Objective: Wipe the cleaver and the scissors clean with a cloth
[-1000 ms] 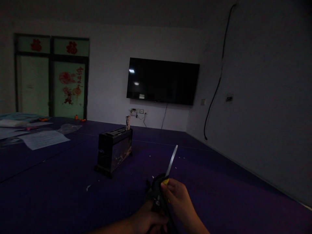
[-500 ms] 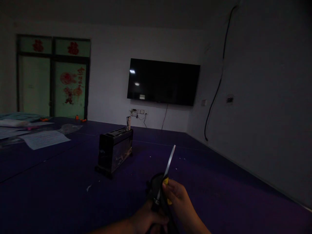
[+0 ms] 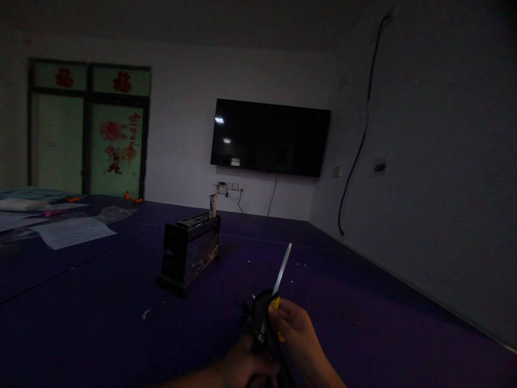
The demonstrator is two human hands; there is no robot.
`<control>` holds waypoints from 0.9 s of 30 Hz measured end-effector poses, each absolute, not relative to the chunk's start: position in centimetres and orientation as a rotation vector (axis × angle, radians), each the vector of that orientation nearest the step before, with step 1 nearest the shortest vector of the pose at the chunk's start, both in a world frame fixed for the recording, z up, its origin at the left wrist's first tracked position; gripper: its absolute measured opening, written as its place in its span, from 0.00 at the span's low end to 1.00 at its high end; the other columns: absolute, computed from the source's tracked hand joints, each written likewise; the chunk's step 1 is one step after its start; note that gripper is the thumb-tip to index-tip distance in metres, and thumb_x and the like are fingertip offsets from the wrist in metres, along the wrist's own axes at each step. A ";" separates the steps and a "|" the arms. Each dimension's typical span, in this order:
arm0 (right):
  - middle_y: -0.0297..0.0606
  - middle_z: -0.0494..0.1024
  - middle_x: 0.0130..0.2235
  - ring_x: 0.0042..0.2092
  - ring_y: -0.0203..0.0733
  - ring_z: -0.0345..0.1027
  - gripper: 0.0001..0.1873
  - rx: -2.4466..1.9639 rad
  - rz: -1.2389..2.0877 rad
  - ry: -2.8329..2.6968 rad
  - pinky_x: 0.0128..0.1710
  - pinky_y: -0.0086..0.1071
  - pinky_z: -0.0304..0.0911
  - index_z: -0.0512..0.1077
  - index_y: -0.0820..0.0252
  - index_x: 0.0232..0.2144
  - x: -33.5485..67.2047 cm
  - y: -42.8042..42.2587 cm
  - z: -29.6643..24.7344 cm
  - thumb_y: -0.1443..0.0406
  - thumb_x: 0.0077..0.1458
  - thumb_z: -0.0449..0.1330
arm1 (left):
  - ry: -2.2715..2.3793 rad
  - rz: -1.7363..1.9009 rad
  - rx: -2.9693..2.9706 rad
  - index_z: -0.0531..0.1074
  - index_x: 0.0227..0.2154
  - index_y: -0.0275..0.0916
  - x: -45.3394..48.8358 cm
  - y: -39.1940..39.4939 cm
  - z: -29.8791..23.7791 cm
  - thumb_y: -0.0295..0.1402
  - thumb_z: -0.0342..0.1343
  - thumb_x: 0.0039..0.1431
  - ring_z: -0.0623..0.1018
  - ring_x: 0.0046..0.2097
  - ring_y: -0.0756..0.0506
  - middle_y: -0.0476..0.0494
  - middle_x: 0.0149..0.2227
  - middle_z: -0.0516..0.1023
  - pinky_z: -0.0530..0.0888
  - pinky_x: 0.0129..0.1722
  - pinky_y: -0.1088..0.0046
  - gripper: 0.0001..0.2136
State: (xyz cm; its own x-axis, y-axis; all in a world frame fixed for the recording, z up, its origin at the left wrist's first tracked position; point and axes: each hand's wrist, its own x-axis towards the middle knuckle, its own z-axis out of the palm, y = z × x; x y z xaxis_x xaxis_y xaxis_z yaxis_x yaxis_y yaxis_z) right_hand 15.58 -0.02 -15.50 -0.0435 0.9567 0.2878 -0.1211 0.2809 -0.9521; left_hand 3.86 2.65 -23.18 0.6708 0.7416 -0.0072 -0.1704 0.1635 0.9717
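Observation:
My right hand [image 3: 301,334] is closed, with thumb and fingers pinching the yellow part of a black-and-yellow tool. From that grip a slim silver metal shaft or blade [image 3: 281,269] points up and away; its kind cannot be made out. Lower and to the left, my left hand [image 3: 246,364] is wrapped round a dark black object [image 3: 258,318] with a curved, strap-like upper edge and a small shiny metal fitting. The two hands are close together, and the black object touches the tool. Dim light and my fingers hide much of both things.
A black box-shaped appliance [image 3: 189,250] stands on the purple tabletop [image 3: 100,323], a small patterned cylinder [image 3: 212,206] on its top. Printed papers [image 3: 75,233] and clear plastic [image 3: 115,214] lie left. A television [image 3: 270,137] hangs on the far wall; a black cable [image 3: 355,156] runs down the right wall.
The view has shifted very slightly. Both hands keep their grips, and the black object and the metal tool stay almost where they were.

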 end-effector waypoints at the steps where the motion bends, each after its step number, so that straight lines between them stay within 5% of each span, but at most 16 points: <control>1: 0.36 0.71 0.21 0.22 0.35 0.62 0.21 -0.894 1.075 -1.288 0.21 0.25 0.55 0.72 0.64 0.23 15.6 0.0 -15.5 0.50 0.40 0.64 | 0.569 0.698 1.252 0.70 0.32 0.32 3.8 2.6 -23.1 0.39 0.64 0.35 0.63 0.18 0.55 0.51 0.19 0.69 0.58 0.19 0.79 0.20; 13: 0.34 0.71 0.19 0.21 0.34 0.62 0.22 -0.899 1.046 -1.255 0.20 0.24 0.55 0.72 0.64 0.23 16.2 0.3 -15.1 0.49 0.39 0.64 | 0.616 0.659 1.239 0.68 0.35 0.33 3.3 1.9 -21.8 0.37 0.64 0.35 0.63 0.18 0.55 0.51 0.19 0.70 0.55 0.19 0.79 0.22; 22: 0.34 0.72 0.21 0.22 0.34 0.62 0.21 -0.886 1.021 -1.129 0.21 0.25 0.56 0.73 0.64 0.26 16.6 0.4 -14.9 0.52 0.37 0.66 | 0.640 0.579 1.286 0.68 0.25 0.33 3.1 1.9 -21.3 0.38 0.65 0.30 0.61 0.18 0.56 0.52 0.18 0.68 0.54 0.18 0.78 0.18; 27: 0.32 0.70 0.22 0.23 0.32 0.61 0.18 -0.847 1.026 -1.176 0.21 0.24 0.54 0.71 0.63 0.25 16.6 0.5 -15.4 0.52 0.41 0.64 | 0.675 0.604 1.261 0.69 0.32 0.34 3.0 1.5 -21.1 0.36 0.65 0.31 0.60 0.18 0.56 0.53 0.18 0.68 0.53 0.18 0.79 0.21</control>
State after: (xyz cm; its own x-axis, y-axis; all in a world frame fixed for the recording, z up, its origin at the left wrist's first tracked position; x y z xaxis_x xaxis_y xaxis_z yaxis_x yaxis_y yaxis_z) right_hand 16.59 0.47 -15.39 0.0704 0.9459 0.3168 -0.1851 0.3245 -0.9276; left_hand 3.05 1.51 -21.05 0.6659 0.7357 -0.1239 -0.0427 0.2034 0.9782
